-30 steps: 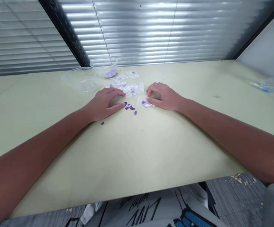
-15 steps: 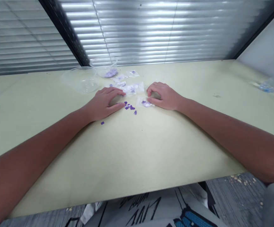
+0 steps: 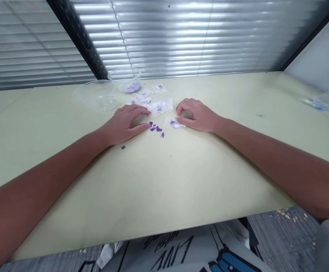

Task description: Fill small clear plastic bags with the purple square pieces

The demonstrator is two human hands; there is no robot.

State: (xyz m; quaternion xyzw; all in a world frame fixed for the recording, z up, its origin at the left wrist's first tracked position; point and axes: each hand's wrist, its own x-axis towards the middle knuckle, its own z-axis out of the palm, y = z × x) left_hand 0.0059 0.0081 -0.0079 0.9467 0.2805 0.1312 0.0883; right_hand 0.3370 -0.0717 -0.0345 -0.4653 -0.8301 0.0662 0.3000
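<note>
Small purple pieces [image 3: 155, 129] are seen scattered on a pale green table top [image 3: 164, 181], in the gap between the two hands, and one single purple piece [image 3: 123, 147] is lying apart, near the left wrist. Their material cannot be told. A small clear plastic bag [image 3: 174, 123] with purple pieces inside is placed directly at the fingertips of the right hand [image 3: 197, 115], and a second clear bag [image 3: 160, 106] is lying just beside the fingers of the left hand [image 3: 126, 124]. The two hands are kept apart, palm down and with curled fingers, their fingertips turned toward each other. Whether anything is clamped under them cannot be told. Further bags [image 3: 146, 94] are laid out behind, toward two clear plastic bowls: in the one [image 3: 126, 80] purple pieces are contained, and the other [image 3: 95, 96] is standing beside it to the left. At the far right of the table, a clear bag with blue contents [image 3: 323, 101] is lying. Window blinds [image 3: 164, 37] are seen behind the table.
</note>
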